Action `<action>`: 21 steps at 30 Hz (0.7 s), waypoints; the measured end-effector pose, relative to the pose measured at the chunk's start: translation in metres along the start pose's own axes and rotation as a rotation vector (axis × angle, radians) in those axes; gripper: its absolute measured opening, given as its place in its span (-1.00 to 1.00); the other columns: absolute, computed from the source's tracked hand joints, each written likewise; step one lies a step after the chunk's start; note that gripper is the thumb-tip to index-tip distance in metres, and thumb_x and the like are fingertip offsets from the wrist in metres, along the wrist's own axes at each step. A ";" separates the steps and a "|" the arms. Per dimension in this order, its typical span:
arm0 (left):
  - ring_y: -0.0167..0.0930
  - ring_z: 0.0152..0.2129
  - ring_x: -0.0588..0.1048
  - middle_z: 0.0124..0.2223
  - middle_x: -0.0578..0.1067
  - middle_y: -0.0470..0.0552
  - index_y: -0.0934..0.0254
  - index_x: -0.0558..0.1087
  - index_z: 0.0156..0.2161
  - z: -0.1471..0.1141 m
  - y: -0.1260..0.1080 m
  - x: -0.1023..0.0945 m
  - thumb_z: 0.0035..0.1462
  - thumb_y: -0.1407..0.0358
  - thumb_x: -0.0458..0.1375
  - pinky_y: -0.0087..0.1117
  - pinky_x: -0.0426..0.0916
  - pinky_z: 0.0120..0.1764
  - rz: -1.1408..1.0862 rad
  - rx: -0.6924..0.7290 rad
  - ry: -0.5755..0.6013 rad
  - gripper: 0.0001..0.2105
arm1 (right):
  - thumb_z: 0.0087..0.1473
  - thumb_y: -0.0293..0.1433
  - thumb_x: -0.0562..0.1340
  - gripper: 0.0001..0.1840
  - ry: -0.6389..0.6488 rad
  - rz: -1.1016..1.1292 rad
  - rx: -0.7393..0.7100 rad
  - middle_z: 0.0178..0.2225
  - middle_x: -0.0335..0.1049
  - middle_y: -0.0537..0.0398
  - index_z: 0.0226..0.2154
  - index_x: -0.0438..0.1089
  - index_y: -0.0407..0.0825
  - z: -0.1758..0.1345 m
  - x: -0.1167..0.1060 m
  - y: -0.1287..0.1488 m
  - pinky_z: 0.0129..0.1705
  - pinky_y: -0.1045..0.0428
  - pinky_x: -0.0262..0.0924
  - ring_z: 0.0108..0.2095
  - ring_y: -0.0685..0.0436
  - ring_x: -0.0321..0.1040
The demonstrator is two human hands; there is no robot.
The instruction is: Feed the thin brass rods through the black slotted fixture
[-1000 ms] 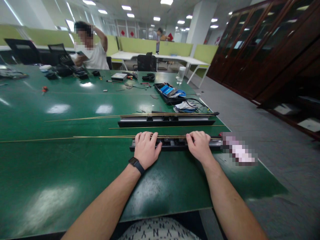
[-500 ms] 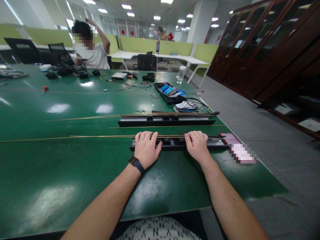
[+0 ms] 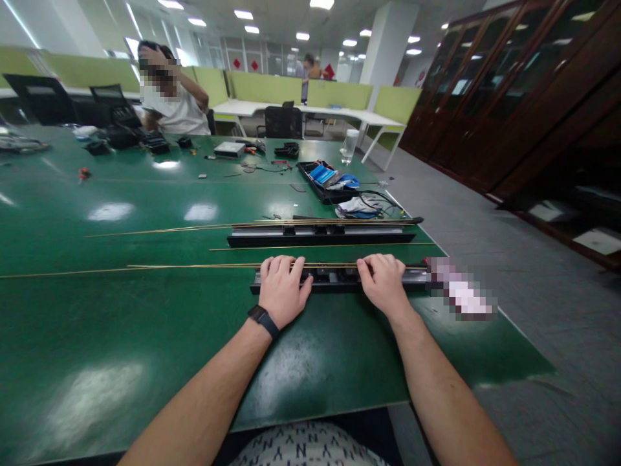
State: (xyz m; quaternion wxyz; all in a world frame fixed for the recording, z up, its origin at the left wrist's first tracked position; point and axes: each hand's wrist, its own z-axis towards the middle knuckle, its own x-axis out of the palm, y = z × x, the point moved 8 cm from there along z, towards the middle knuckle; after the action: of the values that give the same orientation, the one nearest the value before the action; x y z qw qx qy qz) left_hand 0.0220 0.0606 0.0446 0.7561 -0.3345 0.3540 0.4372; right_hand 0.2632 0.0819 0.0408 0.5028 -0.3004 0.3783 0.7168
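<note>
Left hand [image 3: 282, 291]: over the left part of the near rail, fingers bent across the rods, thumb apart on the near side. Half curled; can't tell if it grips or just presses.
Right hand [image 3: 383, 281]: over the right part of the same rail, more curled, thumb close to forefinger at the rods. Contact hidden; can't tell if they're pinched.
Hand shift: right edged slightly leftward vs a second ago; left same spot.
Near rail [image 3: 334, 288]: black and silver, on the green table [image 3: 145, 323] beneath both hands. No move relative to the far rail.
Thin rods [image 3: 194, 266]: brass-coloured, along the near rail's far edge, sticking out well past its left end. Shorter one's left tip has crept further left; longer one leaves view.
Upshot: my read, a rod is sliding lengthwise while the rail stays put; position doesn't look settled.
Pink-edged item [image 3: 468, 294]: by the near rail's right end, pixelated, can't identify.
Loose rod [image 3: 310, 246]: between the two rails, unmoved.
Far rail [image 3: 320, 241]: roughly parallel, own rods on top, unchanged.
Seated person [image 3: 179, 116]: across the table, raised arm now lowered to head.
</note>
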 end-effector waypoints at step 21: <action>-0.13 0.07 0.40 0.05 0.51 0.18 0.20 0.44 0.15 0.000 0.000 -0.001 0.31 0.14 0.09 0.00 0.11 0.22 -0.006 -0.005 -0.011 -0.63 | 0.37 -0.20 0.04 -0.67 0.016 -0.002 -0.015 -0.32 0.49 0.04 -0.37 0.35 0.03 0.000 -0.001 0.003 -0.04 -0.13 -0.07 -0.17 -0.19 0.27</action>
State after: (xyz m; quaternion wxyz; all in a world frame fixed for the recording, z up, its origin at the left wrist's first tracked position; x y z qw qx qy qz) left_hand 0.0218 0.0603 0.0452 0.7587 -0.3349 0.3477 0.4375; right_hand 0.2606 0.0804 0.0426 0.4982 -0.3099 0.3767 0.7168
